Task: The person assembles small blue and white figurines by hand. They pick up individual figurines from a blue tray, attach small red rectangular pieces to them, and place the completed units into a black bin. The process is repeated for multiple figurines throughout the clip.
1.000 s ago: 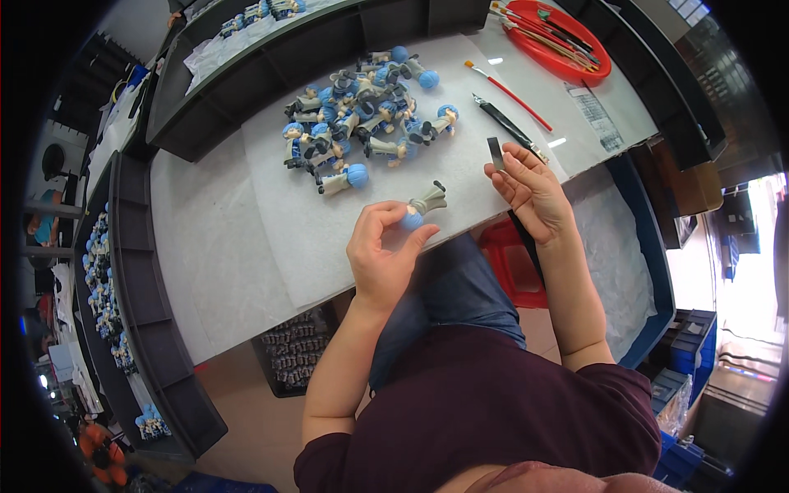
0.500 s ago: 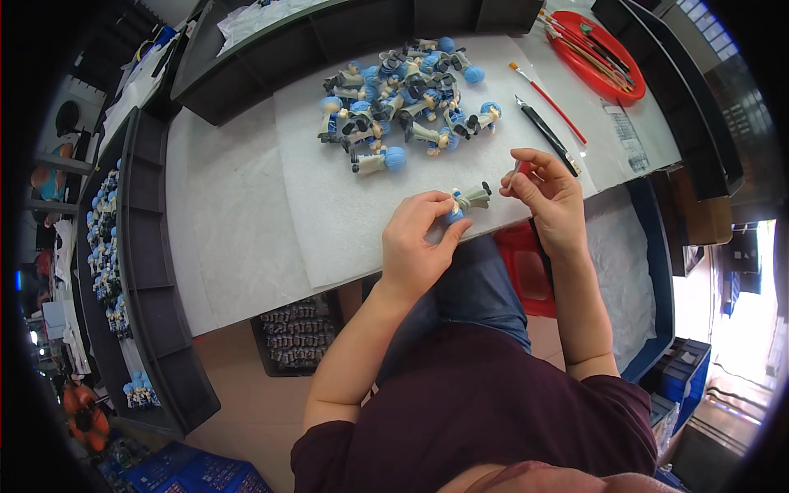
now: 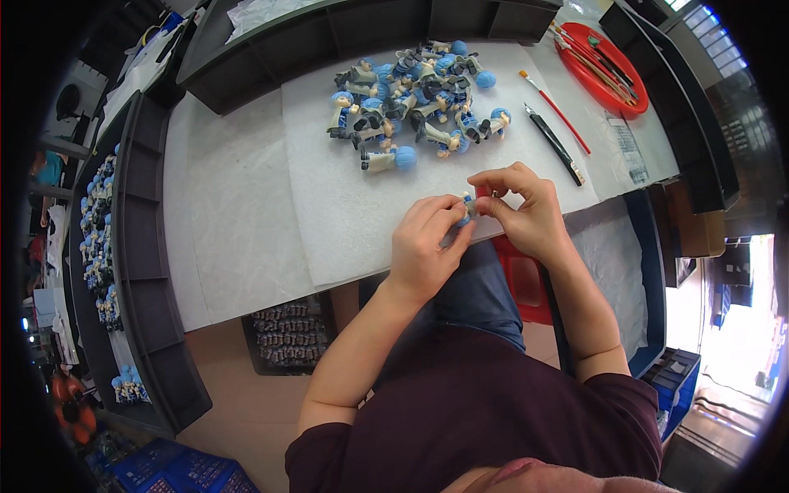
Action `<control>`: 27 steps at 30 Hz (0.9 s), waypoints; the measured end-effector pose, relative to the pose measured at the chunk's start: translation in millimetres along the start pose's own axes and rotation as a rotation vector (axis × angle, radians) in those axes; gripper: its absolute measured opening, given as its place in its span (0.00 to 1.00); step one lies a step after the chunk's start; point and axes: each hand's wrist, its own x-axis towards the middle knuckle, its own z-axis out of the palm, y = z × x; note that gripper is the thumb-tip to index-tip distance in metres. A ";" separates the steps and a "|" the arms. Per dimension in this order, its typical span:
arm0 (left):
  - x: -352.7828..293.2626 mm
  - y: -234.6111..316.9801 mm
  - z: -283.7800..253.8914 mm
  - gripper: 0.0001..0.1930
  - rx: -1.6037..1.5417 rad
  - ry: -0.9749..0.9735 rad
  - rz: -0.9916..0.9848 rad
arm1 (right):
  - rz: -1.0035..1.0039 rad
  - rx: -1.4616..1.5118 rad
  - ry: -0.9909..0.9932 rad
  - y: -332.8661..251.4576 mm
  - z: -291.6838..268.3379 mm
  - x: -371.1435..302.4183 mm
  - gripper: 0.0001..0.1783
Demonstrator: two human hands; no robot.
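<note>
White foam sheet (image 3: 345, 218), head view: over its near edge, the left hand (image 3: 426, 246) gripped a small, partly hidden figurine (image 3: 468, 210), and the right hand (image 3: 526, 209) pinched a red piece (image 3: 482, 191) beside it, contact indiscernible. Blue-haired figurines (image 3: 427, 99) lay heaped on the sheet's far part, a black craft knife (image 3: 555, 148) near its right edge.

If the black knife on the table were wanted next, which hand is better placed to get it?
Probably the right hand: it is the nearer of the two to the knife. It does pinch a small red piece, though, and the left hand, farther off, holds a blue-haired doll.
</note>
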 end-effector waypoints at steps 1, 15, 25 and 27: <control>-0.7 0.2 0.2 0.11 -0.006 -0.003 0.007 | 0.012 -0.013 -0.018 0.2 -1.2 -1.4 0.16; 0.4 0.8 -1.1 0.08 -0.079 -0.030 -0.020 | 0.056 -0.033 0.003 -6.1 5.4 2.7 0.12; 0.0 2.7 -1.6 0.10 -0.061 -0.029 -0.050 | 0.017 -0.132 0.007 -14.6 5.0 4.4 0.13; 1.9 2.2 -3.6 0.10 -0.047 -0.026 -0.065 | 0.034 -0.110 -0.004 -14.2 5.1 2.2 0.13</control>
